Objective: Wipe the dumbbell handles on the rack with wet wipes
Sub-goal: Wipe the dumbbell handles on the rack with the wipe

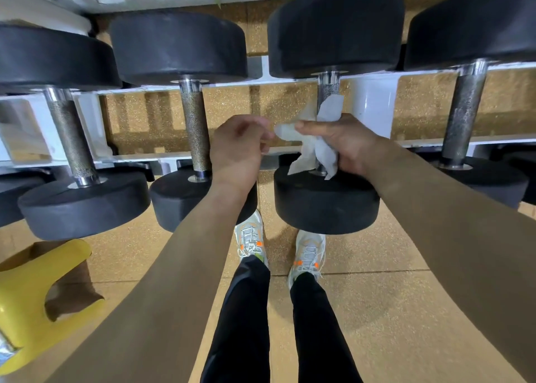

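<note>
Seemingly midway: right hand (348, 142) clenches wipe (324, 150) round third handle (327, 92); left hand (237, 147) curled beside wipe's tip, grip unclear. Rightmost handle (461, 115) looks spotty, likely undone.

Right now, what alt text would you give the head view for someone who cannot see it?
A person's right hand grips a wet wipe wrapped round the handle of the third dumbbell from the left on a white rack. The left hand, fingers curled, sits beside the wipe's loose end; contact is unclear. On either side rest other dumbbells.
</note>
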Available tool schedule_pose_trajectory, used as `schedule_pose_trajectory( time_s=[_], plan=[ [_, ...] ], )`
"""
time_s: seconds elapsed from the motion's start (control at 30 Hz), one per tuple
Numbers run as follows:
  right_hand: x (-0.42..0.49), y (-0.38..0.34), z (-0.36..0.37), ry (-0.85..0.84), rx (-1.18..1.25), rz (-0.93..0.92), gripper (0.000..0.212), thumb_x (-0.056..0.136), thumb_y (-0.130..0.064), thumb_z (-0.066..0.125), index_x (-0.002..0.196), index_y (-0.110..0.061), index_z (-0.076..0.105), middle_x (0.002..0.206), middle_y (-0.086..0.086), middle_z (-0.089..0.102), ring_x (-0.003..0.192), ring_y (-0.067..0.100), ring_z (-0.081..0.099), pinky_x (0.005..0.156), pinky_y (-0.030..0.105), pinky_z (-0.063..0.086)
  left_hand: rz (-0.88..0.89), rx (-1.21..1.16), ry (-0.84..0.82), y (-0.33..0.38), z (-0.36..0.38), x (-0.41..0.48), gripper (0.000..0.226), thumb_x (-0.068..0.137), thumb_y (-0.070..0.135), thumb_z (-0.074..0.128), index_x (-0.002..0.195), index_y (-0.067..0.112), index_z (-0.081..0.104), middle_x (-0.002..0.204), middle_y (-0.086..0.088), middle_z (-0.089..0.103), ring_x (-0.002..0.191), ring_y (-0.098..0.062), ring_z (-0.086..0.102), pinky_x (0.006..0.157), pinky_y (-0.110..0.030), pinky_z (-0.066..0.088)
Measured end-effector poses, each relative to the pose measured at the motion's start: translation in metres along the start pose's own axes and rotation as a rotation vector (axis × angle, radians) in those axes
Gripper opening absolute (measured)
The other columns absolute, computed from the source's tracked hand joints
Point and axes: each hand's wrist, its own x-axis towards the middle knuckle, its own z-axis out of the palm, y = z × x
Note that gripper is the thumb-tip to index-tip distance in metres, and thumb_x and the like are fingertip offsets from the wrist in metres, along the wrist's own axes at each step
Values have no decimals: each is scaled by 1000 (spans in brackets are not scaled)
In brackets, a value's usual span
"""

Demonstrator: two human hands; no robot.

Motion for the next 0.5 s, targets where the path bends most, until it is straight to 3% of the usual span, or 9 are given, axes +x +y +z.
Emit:
schedule_pose_trajectory(
  time_s=[0.07,0.13,0.2,0.27,0.37,0.4,0.5],
  plan=[
    [0,-1,14,209,-61,-61,49,72,-38,90,103,-8,66,89,2,69,81,18,68,65,27,53,8,-4,51,0,4,0,23,94,6,52,83,21,66,74,1,71,63,-9,62,61,-17,49],
    [2,-3,27,355,-113,-91,34,76,-32,86,88,-12,62,82,-3,65,79,17,65,69,27,53,12,29,91,-2,6,1,21,94,11,53,86,25,66,77,5,72,72,-11,66,68,-23,52],
    [8,-5,36,458,-95,-79,28,77,-30,82,81,-13,60,78,-3,65,82,19,67,75,28,57,-5,47,109,-4,9,2,21,94,12,52,89,28,65,83,6,73,80,-15,68,77,-32,53],
    [13,-11,39,511,-55,-46,28,79,-31,80,80,-12,59,76,-3,64,82,18,68,69,25,54,-39,56,102,-6,12,2,19,91,13,55,89,29,65,91,6,73,87,-19,69,85,-37,55],
    [21,-19,34,435,-190,-76,39,80,-28,83,111,-11,66,100,-3,71,91,19,70,65,28,53,-73,85,69,-8,21,3,13,84,19,59,87,29,67,91,5,71,90,-23,68,89,-43,57],
    [23,-19,28,348,-140,-94,43,76,-29,87,111,-11,70,98,-2,74,87,19,72,71,31,58,-90,80,56,-8,25,3,12,83,21,59,88,29,67,92,4,71,92,-24,68,91,-44,56],
    [21,-23,7,10,240,-159,20,77,-25,86,88,-11,77,86,2,77,83,20,74,88,36,59,-180,6,34,-8,33,0,15,80,26,59,92,31,67,93,3,69,90,-23,65,97,-46,54]
  ],
)
